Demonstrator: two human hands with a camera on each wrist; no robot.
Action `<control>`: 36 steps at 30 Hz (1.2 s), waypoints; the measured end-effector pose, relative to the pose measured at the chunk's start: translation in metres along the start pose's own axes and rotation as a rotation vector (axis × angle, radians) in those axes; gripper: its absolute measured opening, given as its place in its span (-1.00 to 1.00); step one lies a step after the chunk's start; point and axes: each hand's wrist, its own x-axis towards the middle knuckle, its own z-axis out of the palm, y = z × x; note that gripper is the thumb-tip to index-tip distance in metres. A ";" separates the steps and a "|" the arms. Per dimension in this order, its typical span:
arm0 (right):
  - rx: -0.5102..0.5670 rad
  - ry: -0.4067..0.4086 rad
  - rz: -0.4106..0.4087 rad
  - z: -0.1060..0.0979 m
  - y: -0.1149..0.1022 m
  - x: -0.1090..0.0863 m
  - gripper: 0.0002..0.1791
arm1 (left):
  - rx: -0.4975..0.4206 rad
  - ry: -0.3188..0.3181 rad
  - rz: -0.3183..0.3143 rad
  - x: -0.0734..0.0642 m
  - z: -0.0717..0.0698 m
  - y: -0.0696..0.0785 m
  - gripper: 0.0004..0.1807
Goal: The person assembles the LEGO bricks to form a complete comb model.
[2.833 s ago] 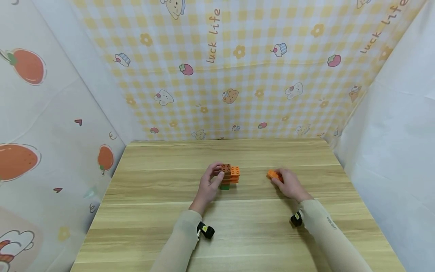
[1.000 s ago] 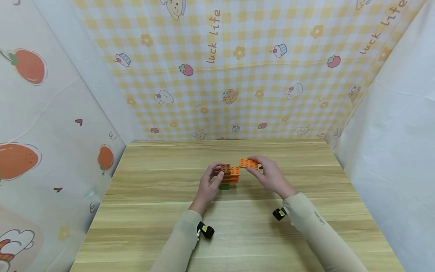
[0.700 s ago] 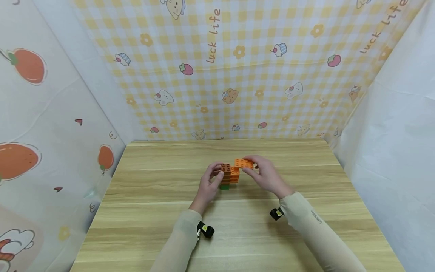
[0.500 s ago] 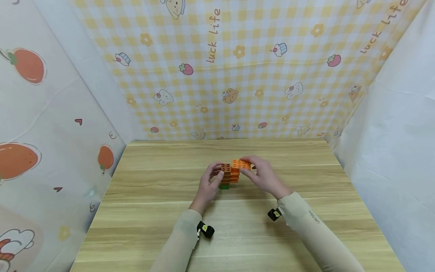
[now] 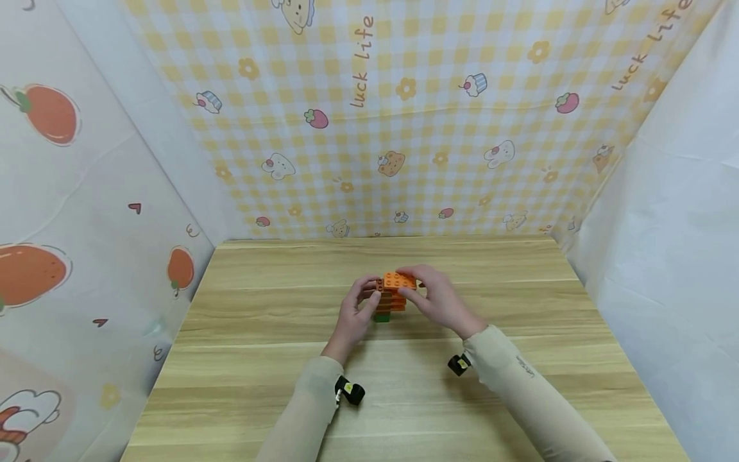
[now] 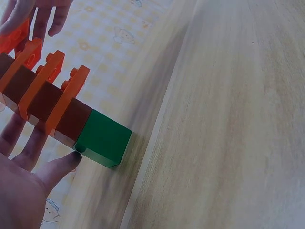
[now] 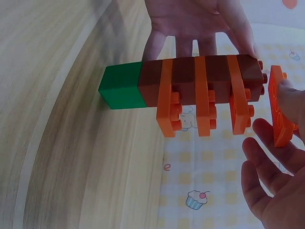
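Observation:
A tower of toy building bricks (image 5: 384,303) stands on the table, with a green brick (image 6: 105,138) at its base. Above that, brown bricks (image 7: 183,78) alternate with three flat orange bricks (image 7: 202,95) that jut out to the right. My left hand (image 5: 353,316) holds the tower from the left, thumb in front and fingers behind. A fourth flat orange brick (image 5: 398,280), two studs wide, is pinched at its right end by my right hand (image 5: 437,301). It hovers over the tower's top; the right wrist view shows a narrow gap between it and the top brown brick's studs.
The wooden table (image 5: 404,410) reaches back to a yellow checked cloth (image 5: 404,147). White sheets hang on the left and the right (image 5: 664,212). Small black cameras (image 5: 349,390) sit on both wrists.
My right hand picked up the flat orange brick from the table on the right and carried it left until it overlaps the tower's top. The left hand kept its hold on the tower.

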 end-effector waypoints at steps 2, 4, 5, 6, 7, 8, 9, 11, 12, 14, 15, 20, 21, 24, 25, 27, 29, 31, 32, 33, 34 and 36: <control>-0.001 -0.004 -0.005 0.001 0.000 0.001 -0.57 | -0.001 0.002 -0.002 0.000 0.000 0.000 -0.60; -0.004 -0.005 -0.011 0.003 0.000 0.002 -0.57 | 0.002 0.005 -0.006 0.000 0.001 -0.001 -0.61; -0.005 -0.003 -0.016 0.004 0.000 0.002 -0.57 | 0.002 0.006 -0.007 0.000 0.001 -0.001 -0.61; -0.010 -0.001 -0.021 0.005 0.000 0.003 -0.57 | 0.004 0.007 -0.007 -0.001 0.001 -0.001 -0.61; -0.013 -0.001 -0.025 0.006 0.000 0.003 -0.57 | 0.009 0.008 -0.007 -0.001 0.001 -0.002 -0.61; -0.017 -0.001 -0.029 0.007 0.000 0.004 -0.57 | 0.012 0.009 -0.006 -0.001 0.001 -0.002 -0.61; -0.022 0.000 -0.033 0.007 0.001 0.004 -0.57 | 0.013 0.010 -0.003 -0.001 0.001 -0.002 -0.61; -0.021 -0.003 -0.035 0.008 0.001 0.004 -0.57 | 0.020 0.011 0.002 -0.001 0.002 -0.003 -0.62; -0.023 -0.005 -0.033 0.009 0.001 0.004 -0.57 | 0.021 0.011 0.005 -0.001 0.002 -0.003 -0.61; -0.021 -0.010 -0.029 0.009 0.002 0.005 -0.57 | 0.018 0.009 0.012 0.000 0.002 -0.003 -0.61; -0.022 -0.011 -0.028 0.009 0.002 0.005 -0.57 | 0.017 0.008 0.014 0.000 0.002 -0.003 -0.61; -0.025 -0.020 -0.023 0.009 0.002 0.006 -0.57 | 0.014 0.002 0.027 0.001 0.000 -0.001 -0.61; -0.025 -0.023 -0.022 0.009 0.002 0.006 -0.57 | 0.015 0.001 0.028 0.001 -0.001 0.000 -0.60; -0.026 -0.033 -0.022 0.009 0.002 0.007 -0.58 | 0.026 0.001 0.019 0.001 -0.001 -0.004 -0.60; -0.030 -0.034 -0.023 0.010 0.002 0.007 -0.58 | 0.030 0.001 0.012 0.002 -0.001 -0.008 -0.60; -0.036 -0.033 -0.031 0.010 0.001 0.007 -0.59 | 0.039 0.004 0.002 0.002 -0.001 -0.018 -0.60; -0.046 -0.029 -0.041 0.009 0.000 0.007 -0.59 | 0.044 0.006 0.000 0.003 -0.002 -0.028 -0.60; -0.058 -0.024 -0.056 0.009 -0.001 0.008 -0.59 | 0.044 0.008 0.004 0.004 -0.003 -0.033 -0.59; -0.061 -0.024 -0.060 0.009 -0.001 0.008 -0.59 | 0.044 0.010 0.006 0.004 -0.003 -0.033 -0.59; -0.066 -0.026 -0.063 0.009 -0.002 0.008 -0.59 | 0.041 0.010 0.010 0.004 -0.003 -0.033 -0.59; -0.071 -0.029 -0.065 0.008 -0.002 0.009 -0.59 | 0.040 0.012 0.012 0.004 -0.004 -0.033 -0.59; -0.081 -0.039 -0.063 0.007 -0.003 0.010 -0.60 | 0.035 0.011 0.015 0.004 -0.004 -0.032 -0.60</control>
